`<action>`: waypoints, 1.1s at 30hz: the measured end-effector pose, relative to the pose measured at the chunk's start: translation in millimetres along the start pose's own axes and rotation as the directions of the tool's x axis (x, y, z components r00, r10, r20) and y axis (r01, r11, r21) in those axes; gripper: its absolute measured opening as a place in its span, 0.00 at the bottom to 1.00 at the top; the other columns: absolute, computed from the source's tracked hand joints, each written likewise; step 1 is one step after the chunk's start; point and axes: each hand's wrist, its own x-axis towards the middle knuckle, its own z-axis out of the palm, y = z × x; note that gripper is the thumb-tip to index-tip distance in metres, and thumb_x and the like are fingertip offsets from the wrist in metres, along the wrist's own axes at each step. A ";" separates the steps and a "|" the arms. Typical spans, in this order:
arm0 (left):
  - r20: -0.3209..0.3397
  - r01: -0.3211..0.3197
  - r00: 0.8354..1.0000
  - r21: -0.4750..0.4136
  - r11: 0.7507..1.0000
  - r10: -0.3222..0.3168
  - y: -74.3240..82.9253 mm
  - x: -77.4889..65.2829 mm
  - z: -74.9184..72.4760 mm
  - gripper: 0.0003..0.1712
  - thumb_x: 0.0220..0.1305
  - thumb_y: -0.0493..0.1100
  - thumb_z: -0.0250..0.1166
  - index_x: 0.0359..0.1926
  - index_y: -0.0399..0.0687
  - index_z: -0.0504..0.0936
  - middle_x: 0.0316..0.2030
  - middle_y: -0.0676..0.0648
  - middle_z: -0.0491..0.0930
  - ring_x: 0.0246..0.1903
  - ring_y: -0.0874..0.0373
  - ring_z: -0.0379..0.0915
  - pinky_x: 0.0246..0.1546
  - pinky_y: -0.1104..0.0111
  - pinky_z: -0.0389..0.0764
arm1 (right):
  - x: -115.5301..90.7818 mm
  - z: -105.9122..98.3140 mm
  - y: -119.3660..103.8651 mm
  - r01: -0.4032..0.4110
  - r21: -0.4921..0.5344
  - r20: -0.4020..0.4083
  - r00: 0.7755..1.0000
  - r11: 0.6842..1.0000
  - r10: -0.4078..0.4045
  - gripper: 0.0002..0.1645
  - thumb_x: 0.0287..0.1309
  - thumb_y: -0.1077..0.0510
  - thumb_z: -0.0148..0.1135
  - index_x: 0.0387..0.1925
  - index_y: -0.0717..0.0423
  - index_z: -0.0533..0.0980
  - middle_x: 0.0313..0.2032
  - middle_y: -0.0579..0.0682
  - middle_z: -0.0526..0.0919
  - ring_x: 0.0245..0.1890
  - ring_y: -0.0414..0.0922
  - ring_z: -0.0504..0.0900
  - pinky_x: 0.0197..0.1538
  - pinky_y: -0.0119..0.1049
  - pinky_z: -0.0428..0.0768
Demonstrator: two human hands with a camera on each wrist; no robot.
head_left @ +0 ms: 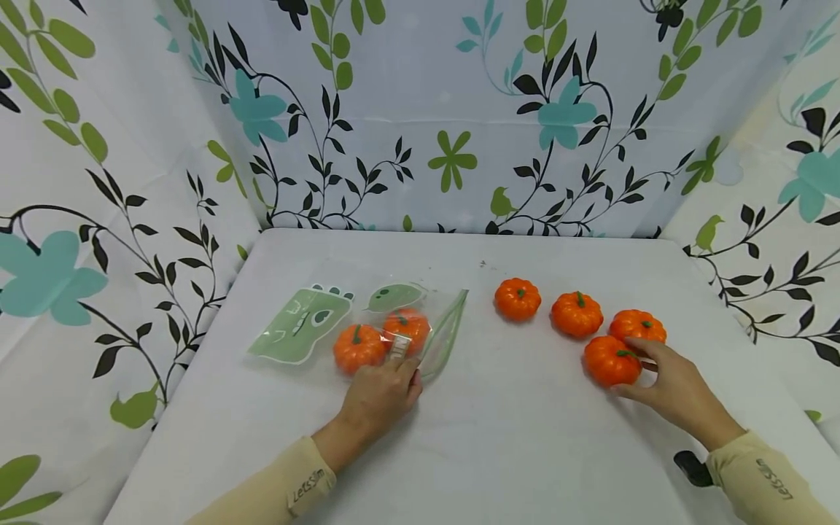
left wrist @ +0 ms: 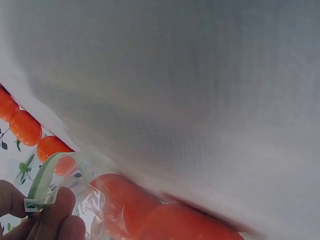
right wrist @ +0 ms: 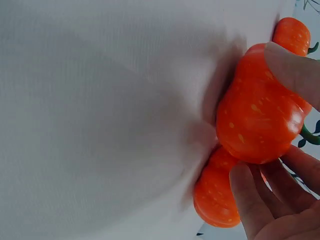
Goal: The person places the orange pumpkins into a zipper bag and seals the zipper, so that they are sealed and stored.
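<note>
My left hand (head_left: pixel 377 401) pinches the green zip edge of a clear zip bag (head_left: pixel 302 324) between thumb and fingers; that edge (left wrist: pixel 42 182) shows up close in the left wrist view. Two small orange toy pumpkins (head_left: pixel 359 348) lie inside the bag, which has a pale green cartoon print. On the right side of the table, my right hand (head_left: pixel 676 390) grips another orange pumpkin (head_left: pixel 607 362), thumb on one side and fingers on the other. In the right wrist view, this pumpkin (right wrist: pixel 260 112) is close to the white cloth, beside a second pumpkin (right wrist: pixel 217 192).
Three more pumpkins sit in a slanting row: one near the middle (head_left: pixel 518 299), one to its right (head_left: pixel 577 314), and one just behind the gripped pumpkin (head_left: pixel 639 325). A white cloth (head_left: pixel 499 437) covers the table. Patterned curtains (head_left: pixel 407 109) hang around its back and sides.
</note>
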 end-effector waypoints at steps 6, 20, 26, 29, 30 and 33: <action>0.010 -0.001 1.000 0.002 1.000 0.001 1.3 1.4 -0.1 0.11 0.51 0.39 0.76 0.35 0.40 0.84 0.27 0.43 0.85 0.12 0.56 0.73 0.12 0.69 0.73 | 1.5 3.3 0.8 -0.038 0.057 0.023 0.999 0.998 0.037 0.58 0.48 0.43 0.80 0.70 0.70 0.61 0.65 0.73 0.67 0.58 0.72 0.74 0.54 0.62 0.77; 0.013 0.027 1.000 0.000 1.000 -0.027 2.3 1.7 -5.2 0.13 0.50 0.38 0.78 0.37 0.38 0.87 0.30 0.43 0.87 0.16 0.55 0.78 0.15 0.70 0.77 | 39.0 32.8 -105.7 0.147 0.318 0.077 0.981 0.937 -0.180 0.49 0.49 0.50 0.80 0.70 0.58 0.68 0.66 0.57 0.73 0.61 0.60 0.77 0.59 0.53 0.76; 0.013 0.025 1.000 0.012 1.000 -0.025 2.0 -0.1 -6.1 0.14 0.50 0.39 0.78 0.38 0.38 0.87 0.30 0.42 0.87 0.17 0.54 0.80 0.15 0.70 0.77 | 59.7 58.3 -148.3 0.190 0.420 0.098 0.963 0.887 -0.252 0.49 0.48 0.52 0.81 0.69 0.57 0.68 0.66 0.54 0.74 0.61 0.56 0.78 0.60 0.50 0.77; 0.015 0.018 1.000 0.020 1.000 -0.018 1.2 -0.8 -6.1 0.14 0.51 0.39 0.77 0.39 0.38 0.88 0.30 0.42 0.88 0.18 0.54 0.81 0.15 0.69 0.76 | 66.5 68.2 -161.9 0.186 0.448 0.097 0.962 0.875 -0.255 0.48 0.49 0.51 0.80 0.69 0.57 0.69 0.66 0.54 0.73 0.61 0.56 0.78 0.60 0.50 0.77; 0.013 0.016 1.000 0.021 1.000 -0.016 0.8 -0.9 -6.0 0.14 0.51 0.39 0.77 0.40 0.38 0.88 0.30 0.42 0.88 0.18 0.54 0.81 0.14 0.69 0.76 | 68.2 70.8 -165.2 0.183 0.455 0.093 0.964 0.871 -0.251 0.48 0.49 0.51 0.80 0.69 0.57 0.69 0.66 0.54 0.74 0.61 0.56 0.78 0.60 0.50 0.77; 0.000 0.004 1.000 0.035 0.999 -0.004 -0.2 -0.6 -6.1 0.15 0.52 0.39 0.77 0.41 0.38 0.89 0.30 0.42 0.88 0.17 0.54 0.80 0.13 0.68 0.75 | 71.8 77.3 -172.3 0.167 0.472 0.077 0.970 0.865 -0.229 0.47 0.48 0.53 0.81 0.69 0.58 0.70 0.66 0.54 0.74 0.61 0.56 0.78 0.60 0.51 0.77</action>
